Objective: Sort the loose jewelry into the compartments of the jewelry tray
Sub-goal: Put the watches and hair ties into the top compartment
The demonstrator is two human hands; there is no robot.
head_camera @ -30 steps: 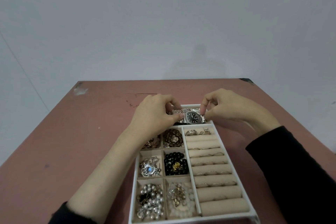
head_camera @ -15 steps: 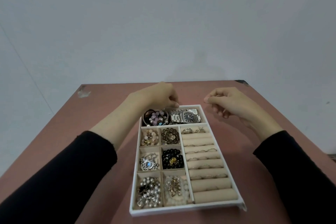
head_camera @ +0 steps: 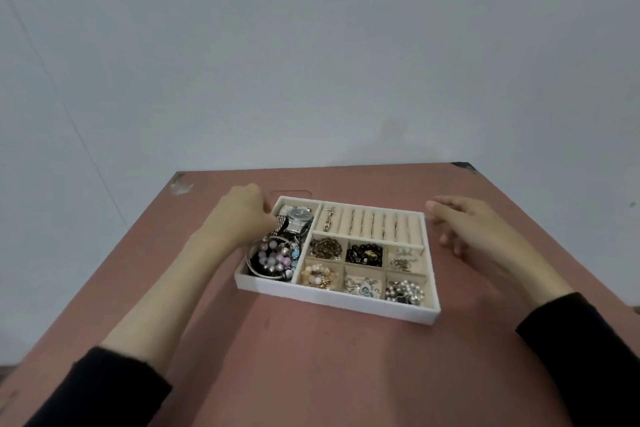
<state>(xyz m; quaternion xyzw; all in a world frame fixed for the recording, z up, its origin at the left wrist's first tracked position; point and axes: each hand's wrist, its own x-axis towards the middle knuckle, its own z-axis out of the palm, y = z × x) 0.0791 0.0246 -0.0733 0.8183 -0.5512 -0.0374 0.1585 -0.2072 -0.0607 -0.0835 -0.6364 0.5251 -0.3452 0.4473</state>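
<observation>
The white jewelry tray [head_camera: 332,302] lies crosswise on the reddish table [head_camera: 311,367]. In its left compartment are a silver watch [head_camera: 299,216] and a pink bead bracelet [head_camera: 273,258]. Ring rolls [head_camera: 374,227] fill the far row, and six small compartments along the near side hold necklaces, beads and pearls. My left hand [head_camera: 239,215] is at the tray's left end, its fingers curled over the rim beside the watch. My right hand [head_camera: 474,229] hovers just off the tray's right end, blurred, fingers apart and holding nothing.
A grey wall [head_camera: 311,62] rises behind the table's far edge [head_camera: 322,168]. A chipped patch [head_camera: 180,185] marks the far left corner. I see no loose jewelry on the tabletop around the tray.
The tray has turned a quarter turn, from lengthwise to crosswise, with the watch end now at the left. My right hand swung out to the right and opened; my left stays at the watch end.
</observation>
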